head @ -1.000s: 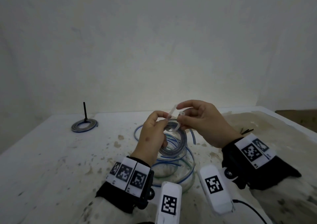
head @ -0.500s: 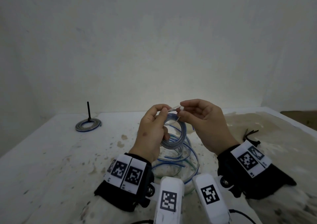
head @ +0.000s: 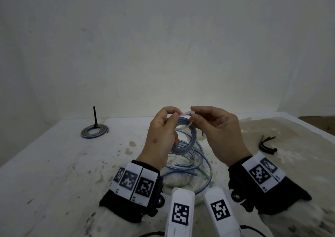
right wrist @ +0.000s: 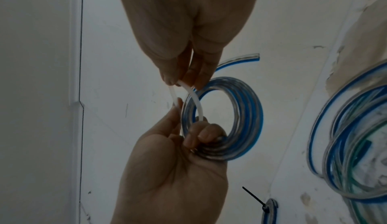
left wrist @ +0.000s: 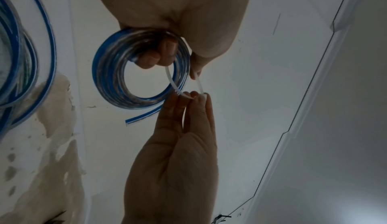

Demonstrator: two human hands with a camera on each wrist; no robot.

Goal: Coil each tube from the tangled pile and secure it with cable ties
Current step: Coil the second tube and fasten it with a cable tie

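Note:
My left hand (head: 172, 113) holds a small coil of clear, blue-striped tube (head: 186, 140) above the table, with its fingers (left wrist: 156, 54) curled through the ring. A white cable tie (head: 186, 112) loops around the coil's top strands (left wrist: 173, 82). My right hand (head: 196, 112) pinches the tie's ends at its fingertips (left wrist: 198, 97). The left thumb (right wrist: 175, 115) touches the tie's other leg (right wrist: 195, 102). One loose tube end (left wrist: 142, 117) hangs off the coil. Below the hands lies the tangled pile of tubes (head: 192, 169).
A tied coil (head: 95, 133) with a black tie tail standing up lies at the table's far left. A bunch of black cable ties (head: 267, 144) lies at the right. The stained white table (head: 54, 164) meets a wall behind.
Both hands have risen a little with the coil. The white tie, held more upright a second ago, now lies flat between the two hands' fingertips over the coil.

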